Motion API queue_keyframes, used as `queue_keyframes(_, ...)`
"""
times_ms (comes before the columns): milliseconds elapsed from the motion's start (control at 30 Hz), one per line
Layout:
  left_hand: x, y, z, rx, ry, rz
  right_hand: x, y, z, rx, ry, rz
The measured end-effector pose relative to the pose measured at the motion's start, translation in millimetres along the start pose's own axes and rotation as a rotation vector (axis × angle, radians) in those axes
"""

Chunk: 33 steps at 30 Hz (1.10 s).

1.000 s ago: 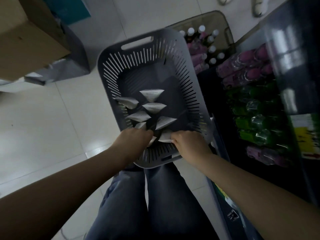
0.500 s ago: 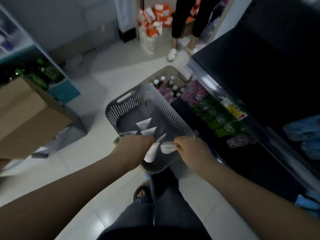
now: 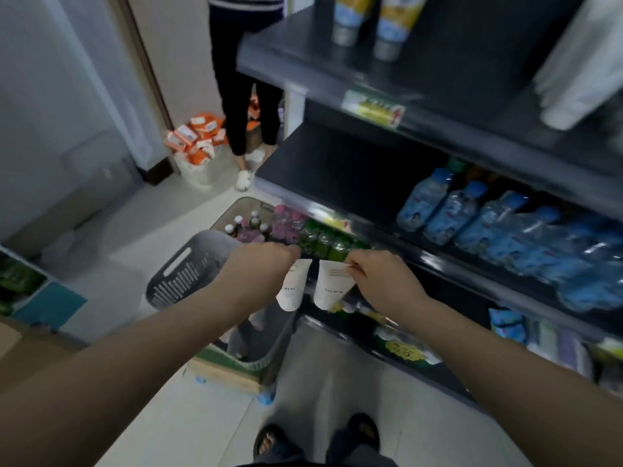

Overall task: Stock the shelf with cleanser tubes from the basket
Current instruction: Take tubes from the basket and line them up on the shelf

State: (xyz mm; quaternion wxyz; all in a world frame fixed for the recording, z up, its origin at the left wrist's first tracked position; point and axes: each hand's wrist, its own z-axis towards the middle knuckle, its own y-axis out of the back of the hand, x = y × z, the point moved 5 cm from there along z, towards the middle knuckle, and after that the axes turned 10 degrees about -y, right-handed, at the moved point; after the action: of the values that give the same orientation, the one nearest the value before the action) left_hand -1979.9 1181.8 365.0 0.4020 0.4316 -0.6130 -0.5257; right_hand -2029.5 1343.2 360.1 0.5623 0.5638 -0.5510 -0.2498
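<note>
My left hand (image 3: 258,267) holds a white cleanser tube (image 3: 292,288) by its crimped end, cap hanging down. My right hand (image 3: 381,281) pinches a second white cleanser tube (image 3: 331,288) the same way, just beside the first. Both tubes hang above the grey slotted basket (image 3: 188,267), which stands on a cardboard box on the floor; what lies inside it is mostly hidden by my arms. The dark shelf unit (image 3: 337,170) rises on the right, with a bare dark shelf board at its left part.
Blue water bottles (image 3: 472,214) fill the middle shelf's right part; green and pink bottles (image 3: 310,235) sit lower down. A brown crate of bottles (image 3: 247,224) stands behind the basket. A person (image 3: 246,96) stands by a bin of orange packs (image 3: 197,139).
Both hands have lifted one tube each out of the basket and raised them. My view has swung up from the basket to the shelves.
</note>
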Motion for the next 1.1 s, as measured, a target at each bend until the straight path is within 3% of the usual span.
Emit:
queue_keyframes(267, -91.5, 56.4, 48.3, -0.104, -0.107, 0.007, -82.1, 69.2, -61.2, -0.095, -0.123, 0.013)
queue_keyframes(800, -316.3, 182.3, 143.6, -0.243, -0.275, 0.066, -270.1, 227.5, -185.6, -0.289, -0.169, 0.097)
queue_keyframes(1100, -398.3, 258.5, 173.0, -0.379, -0.365, 0.075, -339.1, 296.5, -224.1, -0.431, -0.168, 0.146)
